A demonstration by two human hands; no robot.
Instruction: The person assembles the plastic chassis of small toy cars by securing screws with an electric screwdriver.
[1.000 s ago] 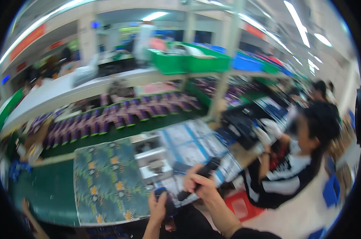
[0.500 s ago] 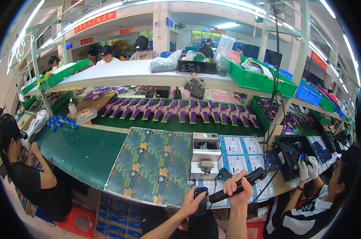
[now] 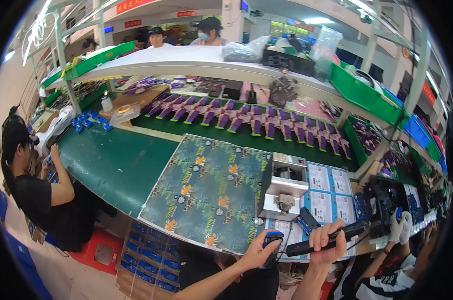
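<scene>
My left hand [image 3: 259,250] holds a small blue and black device [image 3: 273,238] at the front edge of the bench. My right hand [image 3: 328,243] grips a black electric screwdriver [image 3: 326,238] that lies nearly level, its tip pointing left toward the device. Just beyond both hands stands a grey metal fixture [image 3: 282,186] with a small blue part [image 3: 306,220] beside it. White printed sheets [image 3: 329,192] lie under and to the right of the fixture.
A patterned green mat [image 3: 206,190] covers the bench to the left. A green conveyor [image 3: 266,131] behind carries rows of purple parts. One person sits at the left [image 3: 41,192], another in white gloves at the right [image 3: 399,227]. Green bins [image 3: 364,90] line the shelf.
The view has swung left, so the bench and fixture now sit more to the right. Both hands keep their hold on the device and the screwdriver.
</scene>
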